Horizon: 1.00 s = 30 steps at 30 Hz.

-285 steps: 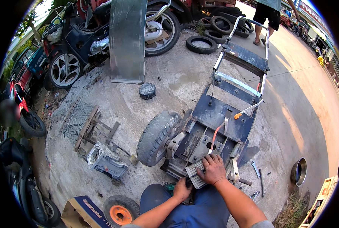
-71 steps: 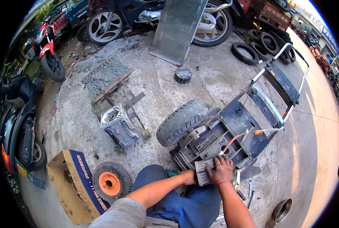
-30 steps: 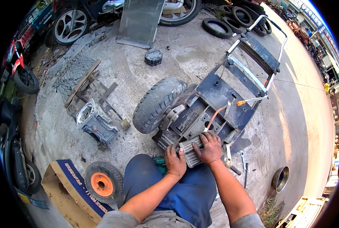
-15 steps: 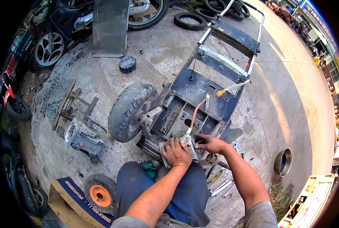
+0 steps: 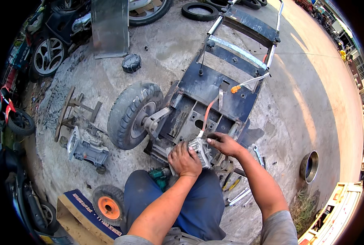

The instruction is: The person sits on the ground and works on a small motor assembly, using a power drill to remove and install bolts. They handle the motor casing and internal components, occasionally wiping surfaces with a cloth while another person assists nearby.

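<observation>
1. One silver, finned metal box point(image 5: 203, 152) — at the front end of one black metal frame point(image 5: 210, 83).
2. Two bare hands: the left hand point(image 5: 185, 160), at the box's 8 o'clock, curls its fingers over it, gripping; the right hand point(image 5: 227, 145), at 2 to 3 o'clock, has its thumb against the edge — whether it closes there I cannot tell.
3. The box thus lies between both hands.
4. Two wheels: one large black knobbly tyre point(image 5: 127, 116) at 10 o'clock, one small orange-hubbed wheel point(image 5: 108, 207) at 8.
</observation>
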Each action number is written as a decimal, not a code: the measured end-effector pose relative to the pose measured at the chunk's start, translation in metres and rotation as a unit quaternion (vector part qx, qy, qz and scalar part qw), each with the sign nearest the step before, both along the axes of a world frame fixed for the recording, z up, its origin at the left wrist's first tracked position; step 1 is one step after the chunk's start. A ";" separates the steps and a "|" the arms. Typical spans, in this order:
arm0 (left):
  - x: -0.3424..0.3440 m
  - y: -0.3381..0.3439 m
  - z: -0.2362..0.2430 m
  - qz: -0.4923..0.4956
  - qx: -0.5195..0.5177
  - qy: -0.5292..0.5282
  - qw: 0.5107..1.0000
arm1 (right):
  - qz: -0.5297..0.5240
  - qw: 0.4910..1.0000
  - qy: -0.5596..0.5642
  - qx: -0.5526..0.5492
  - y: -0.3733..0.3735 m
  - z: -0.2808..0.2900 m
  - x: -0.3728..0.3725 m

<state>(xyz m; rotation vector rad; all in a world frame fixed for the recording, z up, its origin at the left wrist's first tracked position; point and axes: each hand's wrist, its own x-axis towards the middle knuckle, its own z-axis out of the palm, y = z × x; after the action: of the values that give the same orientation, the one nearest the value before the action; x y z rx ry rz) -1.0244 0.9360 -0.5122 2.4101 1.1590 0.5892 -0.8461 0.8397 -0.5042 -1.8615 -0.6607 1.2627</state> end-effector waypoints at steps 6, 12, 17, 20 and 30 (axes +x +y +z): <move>0.000 -0.001 0.001 -0.003 -0.008 -0.003 1.000 | 0.098 0.994 -0.049 -0.020 -0.014 -0.002 0.005; -0.006 -0.001 0.000 -0.006 -0.009 -0.007 1.000 | -0.064 0.980 -0.134 -0.134 -0.005 -0.010 -0.002; -0.006 -0.002 -0.003 -0.003 -0.008 0.002 1.000 | 0.111 0.991 0.067 0.025 -0.027 0.003 -0.002; -0.002 0.000 -0.004 -0.005 -0.008 -0.002 1.000 | 0.116 0.993 -0.006 0.000 -0.026 0.006 -0.003; 0.026 0.006 0.000 0.020 -0.028 0.080 0.996 | 0.033 0.994 0.099 0.010 -0.030 -0.006 -0.003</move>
<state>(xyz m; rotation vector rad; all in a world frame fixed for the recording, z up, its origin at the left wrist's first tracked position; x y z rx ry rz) -0.9979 0.9420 -0.5125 2.4279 1.2724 0.3756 -0.8493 0.8092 -0.5106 -1.6829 -0.6286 1.4564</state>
